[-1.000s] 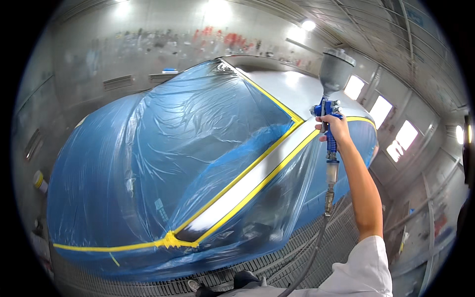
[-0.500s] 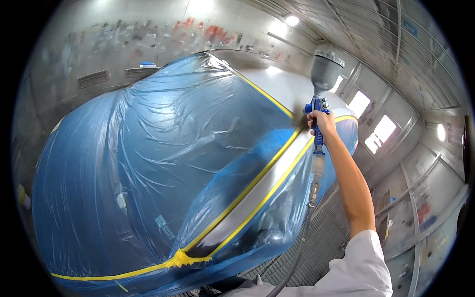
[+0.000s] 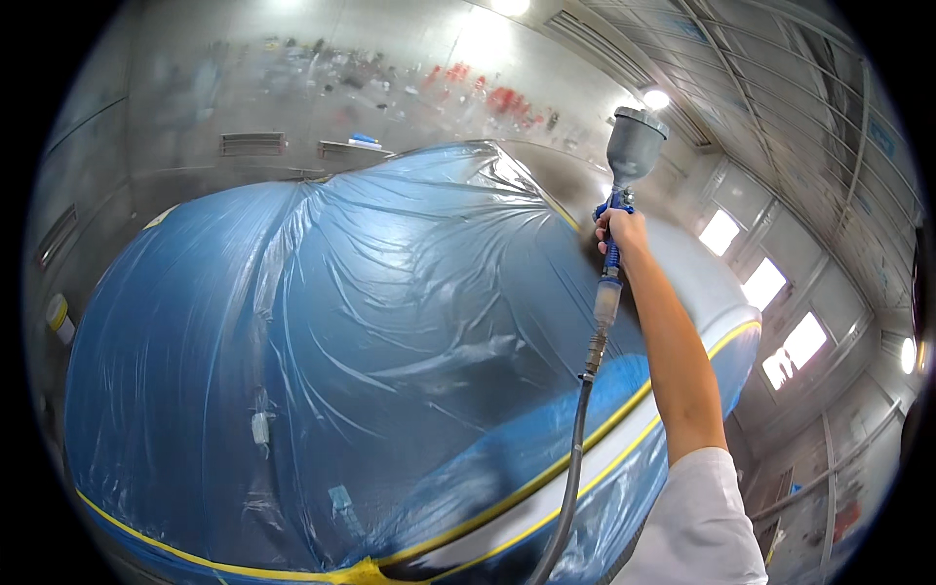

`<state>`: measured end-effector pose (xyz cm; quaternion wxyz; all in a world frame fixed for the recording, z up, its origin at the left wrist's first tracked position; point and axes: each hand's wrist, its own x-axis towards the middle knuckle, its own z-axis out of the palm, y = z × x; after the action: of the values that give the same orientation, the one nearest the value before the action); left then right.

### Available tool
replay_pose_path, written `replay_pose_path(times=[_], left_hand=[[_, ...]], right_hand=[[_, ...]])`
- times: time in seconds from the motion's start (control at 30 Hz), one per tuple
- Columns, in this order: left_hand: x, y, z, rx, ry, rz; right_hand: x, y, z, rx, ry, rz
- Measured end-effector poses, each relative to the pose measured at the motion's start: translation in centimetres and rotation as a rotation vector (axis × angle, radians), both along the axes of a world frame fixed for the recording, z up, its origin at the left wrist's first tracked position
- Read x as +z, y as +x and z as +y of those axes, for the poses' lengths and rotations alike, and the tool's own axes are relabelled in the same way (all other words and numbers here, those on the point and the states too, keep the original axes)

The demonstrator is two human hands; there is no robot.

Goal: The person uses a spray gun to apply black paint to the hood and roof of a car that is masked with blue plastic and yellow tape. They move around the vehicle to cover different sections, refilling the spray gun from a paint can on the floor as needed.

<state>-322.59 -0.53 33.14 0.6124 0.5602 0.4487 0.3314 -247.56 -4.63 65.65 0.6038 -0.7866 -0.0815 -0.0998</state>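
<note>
My right hand point(image 3: 621, 232) grips a blue spray gun point(image 3: 612, 210), fingers wrapped round its handle. A grey paint cup point(image 3: 637, 146) sits on top of the gun, and a grey air hose point(image 3: 577, 448) hangs from the fitting below the handle. The gun is held over the far part of a car body, near its bare whitish panel point(image 3: 694, 271). Blue plastic film point(image 3: 409, 322) covers most of the car, edged with yellow masking tape point(image 3: 546, 472). A narrow light strip point(image 3: 531, 512) shows between two tape lines. My left hand is out of view.
Paint-speckled metal walls point(image 3: 341, 97) surround the car. A wall vent point(image 3: 252, 144) is behind it, and bright windows point(image 3: 763, 283) line the right side. At the left stands a yellow-and-white container point(image 3: 60, 318). The hose trails down toward me past the car's near side.
The view has shifted, so the car sits lower and further right. My right arm reaches further over the car toward its far side, the spray gun still in hand.
</note>
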Motion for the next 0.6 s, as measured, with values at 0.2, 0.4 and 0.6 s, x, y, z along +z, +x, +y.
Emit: replay_pose_path(times=[0.2,0.4,0.6], left_hand=[[4.5,4.3,2.3,-0.305,-0.02,-0.111],[7.0,6.1,-0.3,-0.33,-0.113,-0.02],[9.8,7.8,-0.1,-0.18,-0.19,-0.017]], right_hand=[[-0.1,9.2,6.3,-0.047,-0.049,-0.037],[0.6,14.9,10.7,-0.014,-0.014,-0.084],[3.0,11.7,11.8,0.291,0.079,-0.036]])
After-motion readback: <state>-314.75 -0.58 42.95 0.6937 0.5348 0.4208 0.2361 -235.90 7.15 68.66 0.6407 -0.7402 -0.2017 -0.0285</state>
